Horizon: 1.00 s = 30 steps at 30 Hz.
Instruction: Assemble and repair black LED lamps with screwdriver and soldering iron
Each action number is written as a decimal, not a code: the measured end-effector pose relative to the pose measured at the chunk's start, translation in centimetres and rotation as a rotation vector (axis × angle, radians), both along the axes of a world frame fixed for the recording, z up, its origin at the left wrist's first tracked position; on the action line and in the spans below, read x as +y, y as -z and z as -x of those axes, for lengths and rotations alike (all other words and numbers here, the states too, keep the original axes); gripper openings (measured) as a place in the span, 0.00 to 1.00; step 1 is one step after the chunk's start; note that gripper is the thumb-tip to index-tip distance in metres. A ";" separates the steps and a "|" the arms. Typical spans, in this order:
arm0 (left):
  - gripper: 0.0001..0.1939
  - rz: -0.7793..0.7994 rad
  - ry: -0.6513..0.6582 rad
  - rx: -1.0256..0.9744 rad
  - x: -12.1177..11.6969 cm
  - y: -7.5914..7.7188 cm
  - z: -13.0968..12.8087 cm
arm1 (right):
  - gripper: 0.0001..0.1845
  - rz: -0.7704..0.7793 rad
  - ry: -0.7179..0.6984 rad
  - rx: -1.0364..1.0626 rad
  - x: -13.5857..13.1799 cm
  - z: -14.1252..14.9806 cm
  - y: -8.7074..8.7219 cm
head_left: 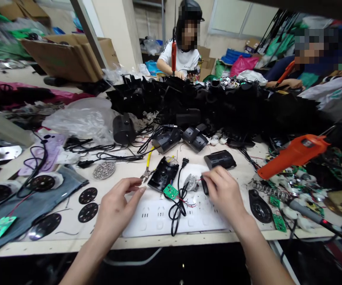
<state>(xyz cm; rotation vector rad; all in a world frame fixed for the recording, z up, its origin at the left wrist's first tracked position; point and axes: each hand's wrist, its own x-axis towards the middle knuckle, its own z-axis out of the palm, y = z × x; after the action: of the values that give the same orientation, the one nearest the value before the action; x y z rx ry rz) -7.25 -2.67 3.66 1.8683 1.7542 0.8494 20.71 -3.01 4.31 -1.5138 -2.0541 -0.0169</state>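
My left hand (120,202) is over the table with thumb and fingers apart, holding nothing. Its fingertips are close to the jaws of yellow-handled pliers (147,166). Between thumb and fingers, my right hand (224,190) pinches a small black part (204,185), whose kind I cannot make out. Between my hands lies an opened black housing (162,174), and a green circuit board (171,191) rests at its lower edge. A black plug cord (176,211) is bundled beside the board. Near my right fingertips is a clear round lens piece (190,182) with thin wires.
A white power strip (147,217) lies along the front edge. Black housings (194,138) stand before a large dark heap (218,103). An orange electric screwdriver (292,156) hangs at right, above a soldering iron (310,215) and circuit boards. Two people (182,55) sit opposite.
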 end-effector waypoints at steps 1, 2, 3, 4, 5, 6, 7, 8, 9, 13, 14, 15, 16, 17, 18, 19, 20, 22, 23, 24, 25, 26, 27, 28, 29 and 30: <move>0.16 -0.006 0.006 -0.003 0.0 0.1 -0.1 | 0.14 0.086 -0.005 -0.157 1.8 0.4 -0.3; 0.17 -0.016 0.009 -0.006 0.0 0.2 -0.2 | 0.16 0.123 -0.032 -0.220 3.6 1.0 -0.6; 0.17 -0.023 0.007 -0.009 -0.1 0.3 -0.2 | 0.17 0.148 -0.066 -0.262 5.3 1.6 -0.6; 0.18 -0.029 0.001 -0.013 -0.1 0.3 -0.2 | 0.17 0.173 -0.103 -0.304 6.8 2.3 -0.6; 0.18 -0.035 -0.010 -0.015 -0.2 0.3 -0.1 | 0.16 0.193 -0.136 -0.341 8.1 2.9 -0.4; 0.18 -0.038 -0.022 -0.014 -0.4 0.3 0.2 | 0.14 0.204 -0.164 -0.371 9.0 3.4 -0.3; 0.19 -0.039 -0.036 -0.010 -0.5 0.3 0.5 | 0.12 0.207 -0.189 -0.398 9.7 3.8 -0.2; 0.19 -0.039 -0.050 -0.003 -0.7 0.4 0.9 | 0.11 0.202 -0.207 -0.419 10.0 4.0 -0.3; 0.18 -0.037 -0.064 0.004 -0.9 0.6 1.4 | 0.11 0.188 -0.218 -0.436 10.1 4.1 -0.5; 0.18 -0.018 -0.101 0.006 -1.5 1.3 2.8 | 0.11 0.099 -0.173 -0.464 7.8 3.1 -2.7; 0.18 -0.018 -0.103 0.004 -1.5 1.5 3.0 | 0.11 0.080 -0.140 -0.467 6.7 2.7 -3.4; 0.18 -0.021 -0.103 0.006 -1.6 1.6 3.0 | 0.10 0.067 -0.104 -0.467 5.5 2.1 -3.9; 0.17 -0.026 -0.103 0.011 -1.6 1.6 2.9 | 0.09 0.061 -0.070 -0.464 4.1 1.5 -4.2; 0.17 -0.034 -0.101 0.019 -1.6 1.5 2.8 | 0.08 0.055 -0.030 -0.455 2.7 0.8 -4.3; 0.17 -0.043 -0.100 0.031 -1.5 1.4 2.6 | 0.06 0.062 0.017 -0.407 1.2 0.2 -4.1; 0.17 -0.052 -0.099 0.043 -1.5 1.3 2.4 | 0.04 0.092 0.047 -0.336 -0.3 -0.4 -3.7; 0.18 -0.059 -0.100 0.055 -1.5 1.1 2.1 | 0.03 0.132 0.052 -0.248 -1.7 -1.0 -3.2; 0.19 -0.068 -0.107 0.075 -1.4 0.9 1.7 | 0.04 0.247 0.052 -0.045 -4.0 -1.9 -1.9; 0.20 -0.069 -0.109 0.081 -1.4 0.9 1.6 | 0.05 0.302 0.058 0.052 -4.9 -2.2 -1.3; 0.20 -0.067 -0.109 0.087 -1.3 0.9 1.4 | 0.06 0.353 0.070 0.142 -5.5 -2.4 -0.8; 0.21 -0.064 -0.104 0.091 -1.3 0.9 1.2 | 0.07 0.395 0.086 0.223 -6.0 -2.6 -0.4; 0.21 -0.061 -0.094 0.096 -1.2 0.9 1.1 | 0.08 0.429 0.101 0.291 -6.3 -2.6 -0.1; 0.21 -0.059 -0.082 0.098 -1.2 1.0 0.9 | 0.08 0.445 0.113 0.344 -6.4 -2.7 0.0; 0.21 -0.059 -0.071 0.098 -1.2 1.0 0.8 | 0.07 0.443 0.121 0.377 -6.4 -2.7 0.1; 0.21 -0.065 -0.061 0.097 -1.3 1.0 0.6 | 0.07 0.420 0.128 0.391 -6.3 -2.7 0.1; 0.21 -0.072 -0.053 0.097 -1.3 1.0 0.5 | 0.07 0.382 0.132 0.389 -6.2 -2.7 0.1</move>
<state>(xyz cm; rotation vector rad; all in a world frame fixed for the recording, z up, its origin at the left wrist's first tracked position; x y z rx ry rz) -7.78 -3.99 2.67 1.9469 1.8616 0.8662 23.43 -9.20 4.21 -1.7127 -1.7050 0.6021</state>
